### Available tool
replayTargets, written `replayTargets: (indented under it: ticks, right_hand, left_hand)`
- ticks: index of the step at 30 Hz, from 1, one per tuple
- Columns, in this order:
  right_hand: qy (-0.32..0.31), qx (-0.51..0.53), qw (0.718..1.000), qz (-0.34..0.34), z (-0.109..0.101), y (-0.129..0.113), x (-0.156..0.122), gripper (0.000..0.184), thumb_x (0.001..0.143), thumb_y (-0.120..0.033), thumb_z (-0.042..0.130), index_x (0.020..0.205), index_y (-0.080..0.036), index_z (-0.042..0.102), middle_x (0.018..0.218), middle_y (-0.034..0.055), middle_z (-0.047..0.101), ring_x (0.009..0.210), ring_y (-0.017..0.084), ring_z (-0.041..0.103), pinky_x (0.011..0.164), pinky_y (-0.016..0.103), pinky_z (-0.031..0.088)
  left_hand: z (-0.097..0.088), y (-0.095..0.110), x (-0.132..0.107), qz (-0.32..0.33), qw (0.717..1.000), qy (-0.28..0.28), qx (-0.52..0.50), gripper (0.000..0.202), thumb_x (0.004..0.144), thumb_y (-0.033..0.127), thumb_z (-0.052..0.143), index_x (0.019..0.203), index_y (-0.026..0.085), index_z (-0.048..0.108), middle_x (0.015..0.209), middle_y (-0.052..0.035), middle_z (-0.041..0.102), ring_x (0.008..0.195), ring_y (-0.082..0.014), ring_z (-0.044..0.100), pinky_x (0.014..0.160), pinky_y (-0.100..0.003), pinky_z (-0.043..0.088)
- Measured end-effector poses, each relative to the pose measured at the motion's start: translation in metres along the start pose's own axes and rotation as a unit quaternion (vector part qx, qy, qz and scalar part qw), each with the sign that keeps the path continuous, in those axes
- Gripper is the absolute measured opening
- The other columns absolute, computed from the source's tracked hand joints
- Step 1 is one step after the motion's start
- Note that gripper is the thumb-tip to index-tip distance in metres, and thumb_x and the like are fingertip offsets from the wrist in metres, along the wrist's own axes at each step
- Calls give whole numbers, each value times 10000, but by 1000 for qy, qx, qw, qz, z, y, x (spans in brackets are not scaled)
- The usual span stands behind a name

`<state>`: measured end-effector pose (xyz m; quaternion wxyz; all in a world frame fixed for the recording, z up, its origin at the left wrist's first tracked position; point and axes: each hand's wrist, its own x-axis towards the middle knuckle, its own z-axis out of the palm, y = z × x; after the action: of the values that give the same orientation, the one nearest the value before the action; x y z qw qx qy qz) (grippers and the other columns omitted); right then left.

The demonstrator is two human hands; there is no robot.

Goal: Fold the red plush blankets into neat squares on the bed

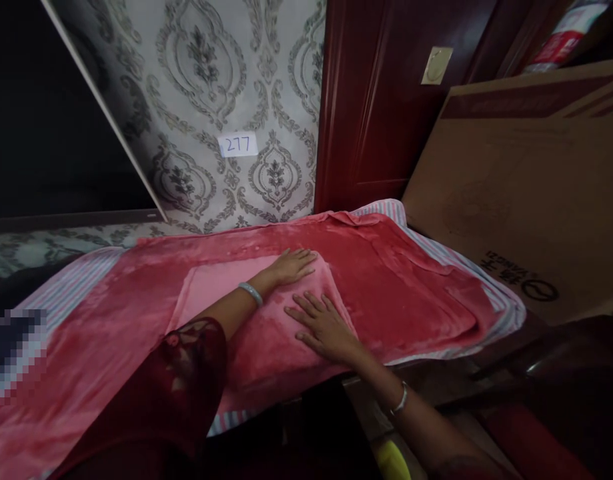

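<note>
A folded pink plush cloth lies on a larger red plush blanket. My left hand rests flat near the folded cloth's far edge, fingers spread and pointing right. Closer to me, my right hand presses flat on the same cloth near its right side, its fingers apart. Neither hand grips anything. Under the blanket a striped sheet in white, pink and blue shows along the edges.
Behind stands a patterned wall with a paper label reading 277. A dark screen is at the left, a dark red door at the back. A large cardboard box leans on the right, with a bottle above it.
</note>
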<state>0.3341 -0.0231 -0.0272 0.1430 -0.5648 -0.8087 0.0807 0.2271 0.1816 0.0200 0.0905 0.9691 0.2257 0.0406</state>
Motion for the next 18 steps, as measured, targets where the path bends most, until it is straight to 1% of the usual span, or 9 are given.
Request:
replayTargets:
  ticks: [3,5,7,9,10,12,15,17,18]
  right_hand:
    - [-13,4,1000,-14,-14,-6,3,613,1038,-554,455,1602,-331,368,1701,61,274,1579,314,172,1249,619,153]
    - [0,16,998,-59,-22,-14,8,631,1027,-550,493,1599,-308,382,1672,84,343,1567,309,209,1257,602,147]
    - [7,35,991,-128,-24,-22,15,624,1027,-540,505,1591,-293,403,1634,87,415,1544,281,269,1270,549,157]
    - [-10,46,983,-177,-19,-29,22,605,1035,-539,490,1579,-280,427,1622,89,435,1537,267,287,1274,524,160]
    - [-22,46,982,-184,-14,-31,25,601,1041,-542,474,1578,-276,428,1637,92,411,1546,269,269,1274,532,152]
    - [-43,43,983,-172,-2,-33,26,600,1054,-552,430,1590,-284,401,1685,88,313,1573,274,204,1274,563,116]
    - [-52,47,986,-149,9,-31,22,601,1063,-571,379,1607,-317,355,1722,53,197,1595,253,118,1280,555,94]
    - [-50,52,986,-148,10,-30,19,598,1063,-579,373,1606,-331,354,1723,34,196,1600,233,88,1287,530,87]
    - [-50,54,986,-148,10,-30,19,597,1062,-579,375,1606,-334,353,1723,28,196,1601,225,77,1289,521,83]
  left_hand:
    - [-5,8,-32,61,997,9,-49,578,1049,496,310,1507,208,515,1617,-99,442,1523,-255,361,1273,-480,231]
    - [-7,12,-56,104,991,6,-82,601,1054,526,267,1519,226,501,1610,-84,455,1512,-231,382,1262,-445,267]
    - [-8,13,-76,110,990,-3,-91,623,1048,568,255,1542,255,467,1623,-76,438,1522,-237,363,1268,-466,242]
    - [-7,10,-88,86,992,-26,-83,619,1047,580,250,1554,282,443,1638,-75,413,1536,-248,335,1273,-511,199]
    - [-6,7,-91,70,994,-39,-74,609,1049,575,253,1557,293,435,1647,-75,395,1545,-254,317,1273,-537,175]
    - [-3,-3,-90,46,996,-52,-46,589,1049,559,277,1566,310,414,1670,-71,348,1568,-268,257,1271,-583,113]
    - [2,-24,-81,25,999,-38,2,606,1035,569,328,1589,325,364,1700,-67,269,1590,-309,165,1252,-652,53]
    - [4,-40,-72,-1,999,-32,17,639,1020,601,350,1602,340,330,1709,-65,241,1590,-340,153,1236,-684,86]
    - [6,-48,-67,-14,999,-32,18,657,1013,616,355,1607,339,318,1709,-68,241,1586,-345,167,1236,-675,122]
